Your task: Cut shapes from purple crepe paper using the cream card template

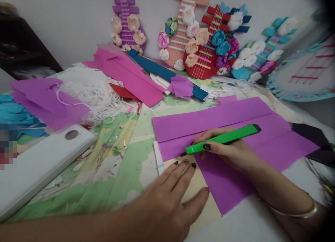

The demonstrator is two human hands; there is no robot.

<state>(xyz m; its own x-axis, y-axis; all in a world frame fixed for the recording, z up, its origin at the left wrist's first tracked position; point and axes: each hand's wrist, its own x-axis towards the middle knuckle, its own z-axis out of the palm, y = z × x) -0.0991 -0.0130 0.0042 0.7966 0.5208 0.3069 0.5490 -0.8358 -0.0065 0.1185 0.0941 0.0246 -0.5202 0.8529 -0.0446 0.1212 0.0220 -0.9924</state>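
My right hand (226, 148) is closed around a green utility knife (225, 139) with a black end cap. Its dark tip points down and left, at the lower edge of a purple paper sheet (209, 121) with fold lines. Pressed flat, my left hand (174, 193) rests with fingers stretched on a cream-coloured card (201, 181), just below the knife tip. A purple flap (225, 189) of the sheet extends under my right wrist. A white edge shows at the left of the card.
Paper-flowered guitar shapes, one purple (127, 22) and one red (200, 60), lean on the back wall. White string (96, 92), pink paper (131, 74) and a dark blue strip (162, 71) lie behind the sheet. A white slab with a round hole (49, 168) sits left, among scraps.
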